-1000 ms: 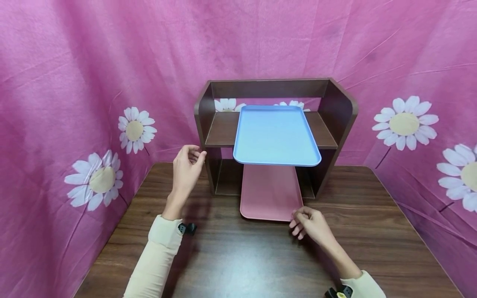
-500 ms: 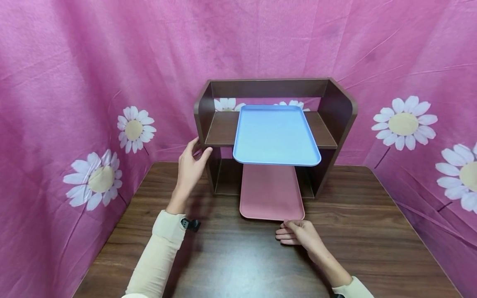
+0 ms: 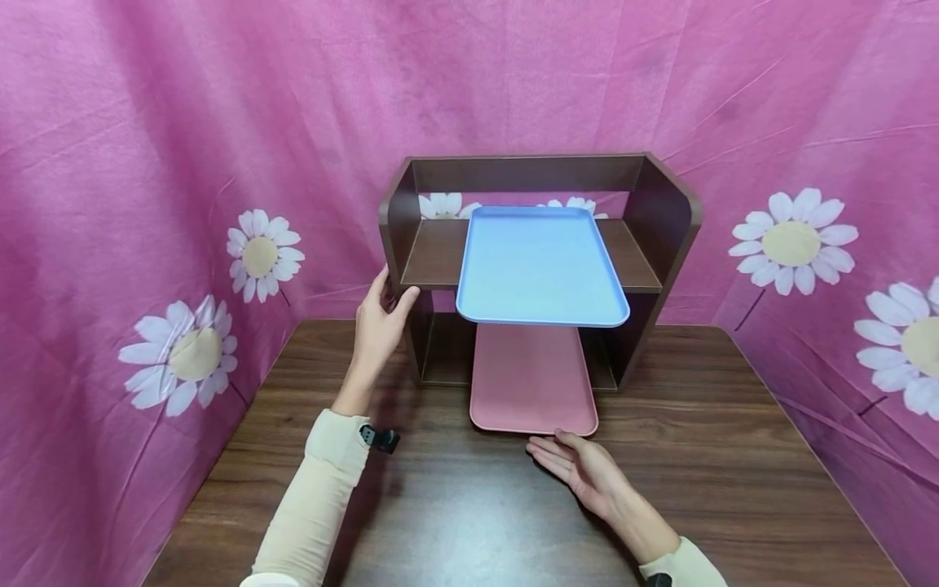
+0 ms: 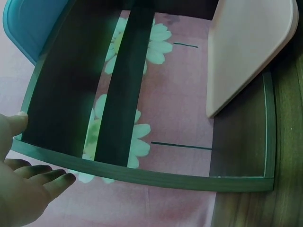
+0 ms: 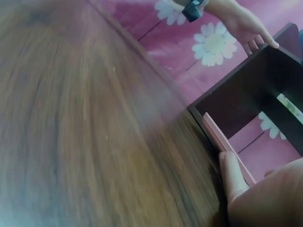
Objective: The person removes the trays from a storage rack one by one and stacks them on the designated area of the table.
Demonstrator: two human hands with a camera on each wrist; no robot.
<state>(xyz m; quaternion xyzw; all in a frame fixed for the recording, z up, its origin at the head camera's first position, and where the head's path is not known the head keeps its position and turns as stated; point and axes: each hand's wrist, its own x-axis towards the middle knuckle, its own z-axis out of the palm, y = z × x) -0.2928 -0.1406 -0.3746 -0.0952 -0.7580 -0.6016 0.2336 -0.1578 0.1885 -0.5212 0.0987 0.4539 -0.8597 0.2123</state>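
- Pink tray [image 3: 533,383] flat on wooden table [image 3: 734,456], far half under lower tier of dark brown shelf unit [image 3: 539,269]; near edge just beyond right hand [image 3: 579,469].
- Right hand palm-up, fingers straight and relaxed, holding nothing; fingertips at or just short of tray's near edge. From right wrist view, one fingertip [image 5: 229,172] close against tray rim [image 5: 227,144]; contact not certain.
- Left hand [image 3: 377,322] at left side panel of shelf unit, thumb on front edge, fingers spread around outer face; loosely bent, not clamped, as far as visible.
- Left wrist view: thumb [image 4: 14,124] touching panel edge, fingers [image 4: 45,172] below it.
- Blue tray [image 3: 540,265] on upper tier, above and beyond right hand, near edge overhanging the shelf front.
- Hands well apart, pink tray between and right of left hand.
- Pink daisy-print cloth [image 3: 147,163] behind and to both sides.
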